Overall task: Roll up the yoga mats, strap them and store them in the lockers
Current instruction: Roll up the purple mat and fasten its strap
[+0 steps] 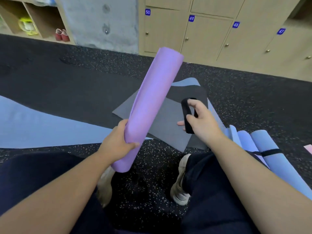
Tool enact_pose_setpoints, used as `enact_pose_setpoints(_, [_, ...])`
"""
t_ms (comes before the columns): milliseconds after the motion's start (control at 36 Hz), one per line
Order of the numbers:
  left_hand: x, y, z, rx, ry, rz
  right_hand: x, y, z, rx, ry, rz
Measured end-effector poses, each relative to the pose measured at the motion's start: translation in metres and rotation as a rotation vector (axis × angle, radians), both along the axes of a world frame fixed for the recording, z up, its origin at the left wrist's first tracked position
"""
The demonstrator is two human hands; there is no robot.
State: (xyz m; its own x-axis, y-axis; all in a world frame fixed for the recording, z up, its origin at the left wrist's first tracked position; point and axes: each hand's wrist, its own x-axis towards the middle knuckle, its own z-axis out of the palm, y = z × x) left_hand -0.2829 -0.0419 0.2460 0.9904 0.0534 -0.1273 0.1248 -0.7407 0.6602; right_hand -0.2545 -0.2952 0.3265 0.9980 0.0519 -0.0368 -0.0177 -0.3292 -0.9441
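Observation:
A rolled purple yoga mat (152,102) is held up off the floor, tilted away from me toward the lockers. My left hand (118,142) grips it near its lower end. To the right of the roll, my right hand (200,122) holds a black strap loop (187,114) stretched open between thumb and fingers, apart from the mat. Wooden lockers (202,34) numbered 47 to 50 stand shut along the far wall.
A dark grey mat (165,119) lies flat ahead over a blue one. Another blue mat (33,122) is spread at left. Rolled blue mats (270,154), one with a black strap, lie at right. Open cubbies (42,22) with red shoes at far left beside a concrete pillar (104,22).

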Motion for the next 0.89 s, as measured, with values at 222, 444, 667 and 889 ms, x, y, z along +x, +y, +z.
enact_pose_setpoints(222, [-0.017, -0.003, -0.021, -0.045, 0.077, -0.085, -0.028, 0.017, 0.002, -0.019, -0.024, 0.096])
enact_pose_setpoints(444, [-0.023, 0.002, -0.037, 0.049, 0.169, -0.153, -0.019, 0.006, -0.005, -0.005, -0.241, 0.027])
enact_pose_setpoints(667, [-0.021, 0.002, -0.046, 0.099, 0.18, -0.173, -0.015, -0.001, -0.008, -0.18, -0.328, -0.067])
enact_pose_setpoints(889, [-0.021, -0.001, -0.053, 0.169, 0.189, -0.229, -0.004, -0.004, -0.014, -0.107, -0.262, -0.131])
